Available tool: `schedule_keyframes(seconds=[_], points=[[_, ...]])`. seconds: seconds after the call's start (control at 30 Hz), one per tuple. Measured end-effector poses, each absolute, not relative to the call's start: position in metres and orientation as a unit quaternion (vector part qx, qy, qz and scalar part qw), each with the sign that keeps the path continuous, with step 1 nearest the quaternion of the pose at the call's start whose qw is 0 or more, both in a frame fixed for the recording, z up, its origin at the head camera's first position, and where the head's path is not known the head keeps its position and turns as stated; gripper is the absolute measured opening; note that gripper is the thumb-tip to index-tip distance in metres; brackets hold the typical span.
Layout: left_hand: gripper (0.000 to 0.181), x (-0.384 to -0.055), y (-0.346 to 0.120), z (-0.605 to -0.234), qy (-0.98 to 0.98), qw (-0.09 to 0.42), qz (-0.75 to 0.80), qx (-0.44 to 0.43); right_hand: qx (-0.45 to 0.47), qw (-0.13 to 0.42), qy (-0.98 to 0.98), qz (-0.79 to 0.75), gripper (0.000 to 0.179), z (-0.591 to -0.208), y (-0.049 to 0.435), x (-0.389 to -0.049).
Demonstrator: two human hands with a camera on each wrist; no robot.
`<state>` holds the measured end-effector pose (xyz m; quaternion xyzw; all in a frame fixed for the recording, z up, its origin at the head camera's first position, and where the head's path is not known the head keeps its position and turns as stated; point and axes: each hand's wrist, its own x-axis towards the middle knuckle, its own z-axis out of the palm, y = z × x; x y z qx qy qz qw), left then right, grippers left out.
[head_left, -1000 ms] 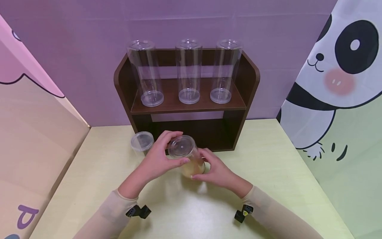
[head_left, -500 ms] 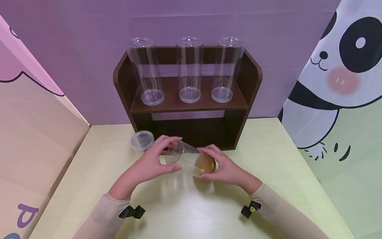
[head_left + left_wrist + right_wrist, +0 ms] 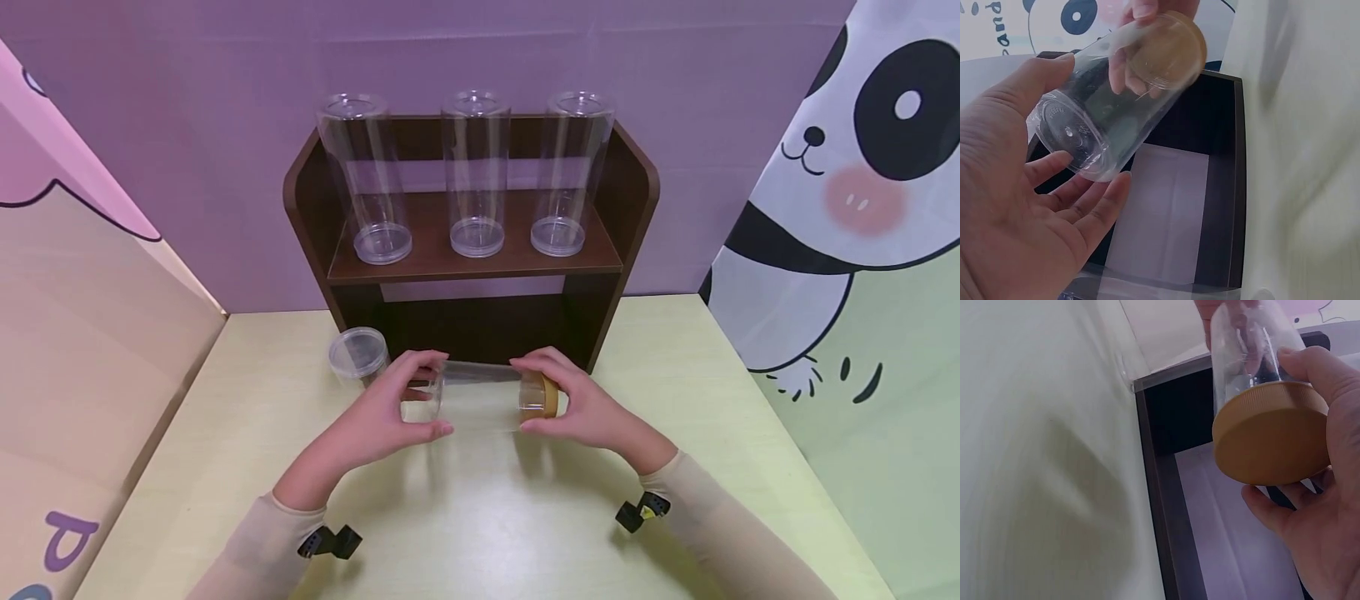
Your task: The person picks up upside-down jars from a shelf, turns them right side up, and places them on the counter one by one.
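Note:
A clear plastic jar (image 3: 482, 398) with a gold-coloured screw lid (image 3: 551, 395) lies sideways in the air between both hands, low in front of the shelf. My left hand (image 3: 382, 417) holds its base end, thumb in front and fingers behind. At the lid end, my right hand (image 3: 592, 408) grips the jar with thumb and fingers around the rim. The left wrist view shows the jar's round base (image 3: 1072, 134) by the left fingers. In the right wrist view the lid's flat, ribbed-edged top (image 3: 1272, 437) faces the camera. Nothing is visible inside the jar.
A dark brown two-tier shelf (image 3: 472, 272) stands at the back of the pale table (image 3: 480, 525). Its upper tier holds a left clear jar (image 3: 375, 183), a middle one (image 3: 477, 179) and a right one (image 3: 566, 179). Another clear jar (image 3: 358, 354) stands by the shelf's lower left corner.
The jar has turned from tilted with its base toward the camera to lying level sideways. The right hand has moved to the right with the lid end; the left moved slightly left.

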<state>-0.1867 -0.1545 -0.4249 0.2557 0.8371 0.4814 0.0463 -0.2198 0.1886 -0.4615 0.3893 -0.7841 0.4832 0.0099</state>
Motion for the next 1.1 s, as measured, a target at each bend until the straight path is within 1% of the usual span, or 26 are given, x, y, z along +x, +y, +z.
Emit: schedule_keyframes(seconds=[0.2,0.3,0.43,0.53,0.67,1.1], points=[[0.087,-0.188,-0.155,-0.431,0.832,0.067,0.492,0.246,0.396,0.016,-0.778,0.488,0.074,-0.455,0.192,-0.221],[0.086,-0.186,-0.154,-0.434,0.825,0.072,0.508,0.236,0.387,0.003,-0.768,0.510,0.075,-0.454,0.194,-0.222],[0.082,-0.185,-0.153,-0.439,0.816,0.055,0.527,0.232,0.379,-0.011,-0.755,0.535,0.075,-0.453,0.195,-0.222],[0.079,-0.185,-0.152,-0.442,0.814,0.037,0.531,0.233,0.379,-0.014,-0.751,0.540,0.076,-0.451,0.196,-0.223],[0.079,-0.185,-0.153,-0.444,0.811,0.026,0.538,0.230,0.381,-0.017,-0.747,0.544,0.079,-0.448,0.198,-0.223],[0.078,-0.188,-0.154,-0.446,0.795,0.033,0.565,0.219,0.348,-0.049,-0.755,0.554,0.087,-0.443,0.205,-0.221]])
